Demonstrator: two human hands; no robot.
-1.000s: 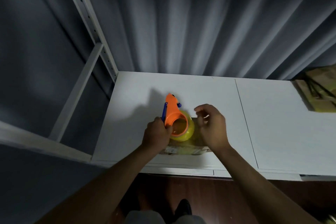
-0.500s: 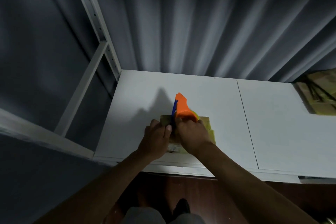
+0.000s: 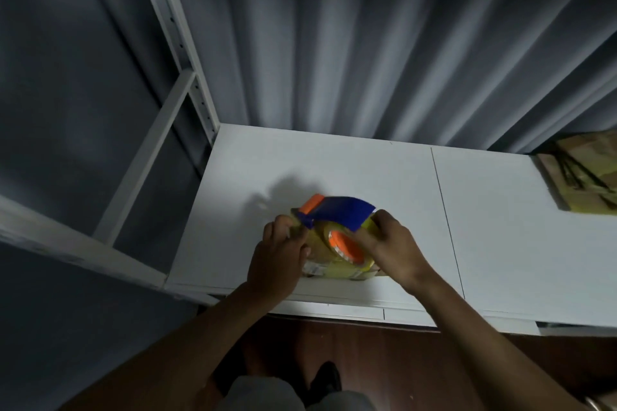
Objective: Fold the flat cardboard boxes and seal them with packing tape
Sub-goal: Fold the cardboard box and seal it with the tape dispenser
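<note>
An orange and blue tape dispenser (image 3: 340,215) with a yellowish tape roll (image 3: 337,245) lies tilted over a small folded cardboard box (image 3: 334,269) near the front edge of the white table (image 3: 367,173). My right hand (image 3: 389,243) grips the dispenser at its right end. My left hand (image 3: 277,253) has its fingers curled at the dispenser's left end, over the box's left side; what they pinch is hidden. Most of the box is covered by the dispenser and my hands.
A stack of flat cardboard (image 3: 584,177) bound with black straps lies at the table's far right. A white metal shelf frame (image 3: 180,77) rises at the left. Grey curtains hang behind the table. Dark floor lies below the front edge.
The dispenser has turned from upright on its edge to lying sideways, blue side up. My right hand moved from on top of it to its right end.
</note>
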